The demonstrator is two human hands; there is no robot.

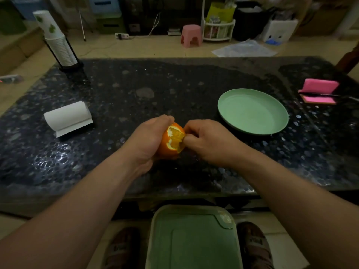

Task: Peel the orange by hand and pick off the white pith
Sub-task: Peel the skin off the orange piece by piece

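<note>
So the orange [167, 147] is over the dark speckled bench [136, 90], roughly the middle of the near edge, held between both hands. The left hand [146, 137] wraps round it from the left, fingers curled over the top. The right hand [210, 141] is pinching the peel at the orange's right side, thumb and fingers closed on it. A patch on top is already open, flesh showing with white pith round the rim. A green plate [252, 113] sits just right of the hands. There's a paper towel roll [68, 117] toward the left edge and a cup stack [58, 45] at the far left corner. A green bin [194, 239] is on the floor below the near edge.
</note>
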